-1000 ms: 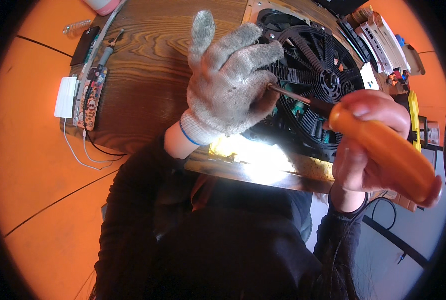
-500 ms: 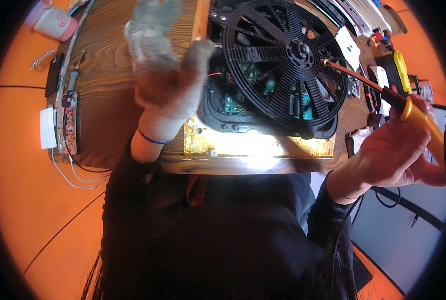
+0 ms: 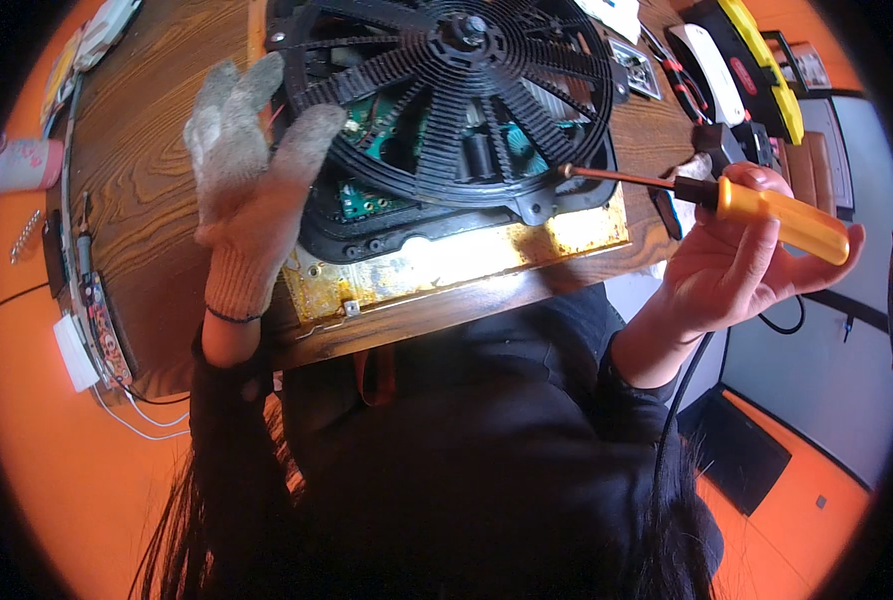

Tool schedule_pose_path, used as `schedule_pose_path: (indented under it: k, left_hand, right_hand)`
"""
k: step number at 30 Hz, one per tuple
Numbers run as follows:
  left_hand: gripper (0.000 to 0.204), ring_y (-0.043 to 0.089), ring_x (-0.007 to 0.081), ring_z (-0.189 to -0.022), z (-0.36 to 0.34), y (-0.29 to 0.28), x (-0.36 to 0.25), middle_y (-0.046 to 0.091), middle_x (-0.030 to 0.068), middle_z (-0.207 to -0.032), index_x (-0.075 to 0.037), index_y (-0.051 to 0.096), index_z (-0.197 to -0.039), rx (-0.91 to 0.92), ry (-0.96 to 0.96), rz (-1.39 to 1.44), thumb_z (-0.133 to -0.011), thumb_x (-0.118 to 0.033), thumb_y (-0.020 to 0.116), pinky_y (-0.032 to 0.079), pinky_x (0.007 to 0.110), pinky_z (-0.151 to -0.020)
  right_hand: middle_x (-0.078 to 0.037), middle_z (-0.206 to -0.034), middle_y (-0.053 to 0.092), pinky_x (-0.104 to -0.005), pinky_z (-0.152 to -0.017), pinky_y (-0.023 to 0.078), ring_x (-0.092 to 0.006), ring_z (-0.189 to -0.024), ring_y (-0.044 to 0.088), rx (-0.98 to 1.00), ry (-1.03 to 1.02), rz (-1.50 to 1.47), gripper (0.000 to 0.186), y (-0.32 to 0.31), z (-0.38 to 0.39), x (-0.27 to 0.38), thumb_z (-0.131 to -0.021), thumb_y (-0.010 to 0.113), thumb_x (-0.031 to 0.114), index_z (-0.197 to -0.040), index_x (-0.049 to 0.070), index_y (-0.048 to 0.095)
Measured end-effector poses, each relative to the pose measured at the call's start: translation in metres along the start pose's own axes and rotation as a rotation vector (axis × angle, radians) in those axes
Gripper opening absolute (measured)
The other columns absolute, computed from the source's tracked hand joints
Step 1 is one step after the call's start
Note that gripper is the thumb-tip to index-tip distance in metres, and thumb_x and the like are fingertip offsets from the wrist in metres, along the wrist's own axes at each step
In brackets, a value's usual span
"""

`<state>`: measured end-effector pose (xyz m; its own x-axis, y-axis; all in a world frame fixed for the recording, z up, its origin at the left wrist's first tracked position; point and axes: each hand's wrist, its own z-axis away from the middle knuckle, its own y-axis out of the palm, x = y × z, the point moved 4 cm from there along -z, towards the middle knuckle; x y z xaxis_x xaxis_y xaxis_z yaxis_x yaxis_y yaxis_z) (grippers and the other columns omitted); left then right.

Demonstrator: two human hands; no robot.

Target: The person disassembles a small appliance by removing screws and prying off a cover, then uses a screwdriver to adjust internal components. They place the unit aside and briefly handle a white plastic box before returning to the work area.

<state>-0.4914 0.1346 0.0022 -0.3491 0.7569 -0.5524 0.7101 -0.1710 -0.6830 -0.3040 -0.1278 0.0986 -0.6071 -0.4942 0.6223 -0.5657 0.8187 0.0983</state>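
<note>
My right hand [image 3: 727, 250], bare, is closed around the yellow handle of a screwdriver [image 3: 799, 225]. Its shaft points left, and a small brass-coloured piece, perhaps a screw, sits at the tip beside the rim of a black, round, spoked part ringed like a coil [image 3: 457, 110]. Below that part, a green circuit board [image 3: 372, 198] shows through the gaps, inside a black housing [image 3: 317, 232]. My left hand [image 3: 252, 165], in a greyish knitted glove, is open with fingers apart at the housing's left side; whether it touches the housing I cannot tell.
A stained, rusty metal panel [image 3: 527, 245] lies under the housing near the front edge of the wooden table [image 3: 157, 200]. At the right are red-handled pliers [image 3: 685, 85] and a black-and-yellow case [image 3: 757, 65]. A soldering iron [image 3: 85, 240] and a power strip [image 3: 107, 330] line the left edge.
The view has shifted. The screwdriver tip has moved from near the round part's hub to its outer rim. My left hand has come down and back, its fingers now clearly spread.
</note>
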Motion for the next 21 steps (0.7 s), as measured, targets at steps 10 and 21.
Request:
schedule_pose_path:
  k: [10,21]
  left_hand:
    - [0.074,0.044,0.027,-0.129,0.005,0.006,0.012,0.042,0.0151,-0.139,-0.006,0.029,-0.144,0.1,0.075,-0.006,-0.083,-0.008,0.07,0.039,0.042,-0.108]
    - [0.061,0.045,0.0265,-0.129,0.01,0.017,0.029,0.04,0.0164,-0.141,-0.01,0.025,-0.145,0.199,-0.182,0.534,-0.093,-0.007,0.056,0.037,0.039,-0.111]
  right_hand:
    - [-0.018,-0.086,0.063,-0.0359,-0.067,0.056,-0.0259,-0.073,0.064,-0.026,0.101,0.12,0.089,0.007,0.01,-0.001,-0.079,0.064,0.001,-0.146,0.019,0.009]
    - [-0.024,-0.092,0.062,-0.0365,-0.063,0.057,-0.0301,-0.078,0.065,0.259,0.03,0.268,0.072,0.015,0.009,0.0,-0.09,0.055,0.004,-0.145,0.021,0.012]
